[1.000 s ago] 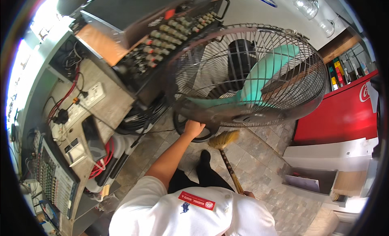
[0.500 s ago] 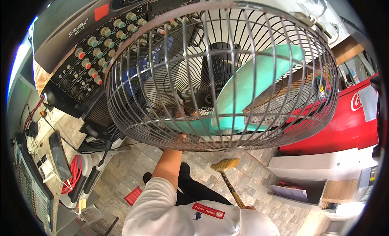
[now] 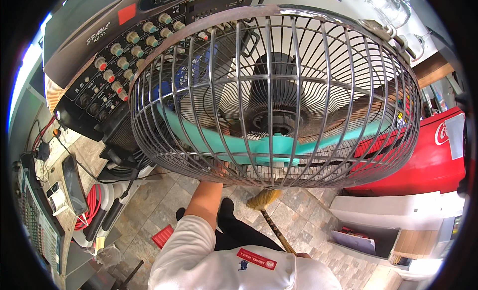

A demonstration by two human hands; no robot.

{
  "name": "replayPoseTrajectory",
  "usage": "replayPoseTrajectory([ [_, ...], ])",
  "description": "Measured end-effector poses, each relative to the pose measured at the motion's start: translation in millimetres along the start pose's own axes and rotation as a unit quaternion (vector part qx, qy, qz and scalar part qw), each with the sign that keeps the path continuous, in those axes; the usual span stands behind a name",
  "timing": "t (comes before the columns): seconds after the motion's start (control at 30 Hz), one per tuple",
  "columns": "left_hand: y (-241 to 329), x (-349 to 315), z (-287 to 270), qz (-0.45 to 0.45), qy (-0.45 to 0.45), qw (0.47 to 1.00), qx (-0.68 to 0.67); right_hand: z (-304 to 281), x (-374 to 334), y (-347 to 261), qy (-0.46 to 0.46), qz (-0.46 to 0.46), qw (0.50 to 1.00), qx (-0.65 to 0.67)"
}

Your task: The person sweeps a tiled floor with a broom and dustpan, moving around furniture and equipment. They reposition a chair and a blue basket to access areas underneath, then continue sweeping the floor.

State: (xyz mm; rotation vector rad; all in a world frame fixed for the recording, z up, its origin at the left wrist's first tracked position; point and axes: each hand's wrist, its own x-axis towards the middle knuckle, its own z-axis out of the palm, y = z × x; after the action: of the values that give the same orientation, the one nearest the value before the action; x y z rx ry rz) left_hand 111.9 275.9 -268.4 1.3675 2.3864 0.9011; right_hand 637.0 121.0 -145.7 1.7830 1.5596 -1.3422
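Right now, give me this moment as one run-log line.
left forearm: runs behind fan cage, grip obscured | right hand: at broom handle, grip unclear | turquoise fan blades: inside cage

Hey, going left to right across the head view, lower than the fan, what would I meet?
Mixing console, red cable, red ribbed object on the floor, left forearm, broom, open grey compartment.

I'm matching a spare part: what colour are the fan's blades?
Plain turquoise green; the blades show best in the head view.
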Motion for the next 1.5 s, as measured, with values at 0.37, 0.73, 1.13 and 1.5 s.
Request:
replayPoseTrajectory([
  [0.37,-21.4,-49.8,-16.6,-0.061,-0.123,0.988,-0.065,-35.0,5.6,-43.4,-0.036,-0.037,0.997,-0.057],
  [0.73,-39.2,-442.3,-194.0,-0.452,-0.172,0.855,0.19,-76.1,-7.4,-154.5,-0.165,0.066,0.984,0.036],
  [1.13,-99.6,-664.0,-247.3,-0.698,-0.129,0.704,-0.037,38.9,-39.3,-225.6,-0.427,0.082,0.899,-0.058],
  [1.5,-170.0,-704.7,-203.6,-0.65,-0.051,0.757,-0.044,285.0,-109.3,-279.1,-0.372,-0.133,0.859,-0.326],
])
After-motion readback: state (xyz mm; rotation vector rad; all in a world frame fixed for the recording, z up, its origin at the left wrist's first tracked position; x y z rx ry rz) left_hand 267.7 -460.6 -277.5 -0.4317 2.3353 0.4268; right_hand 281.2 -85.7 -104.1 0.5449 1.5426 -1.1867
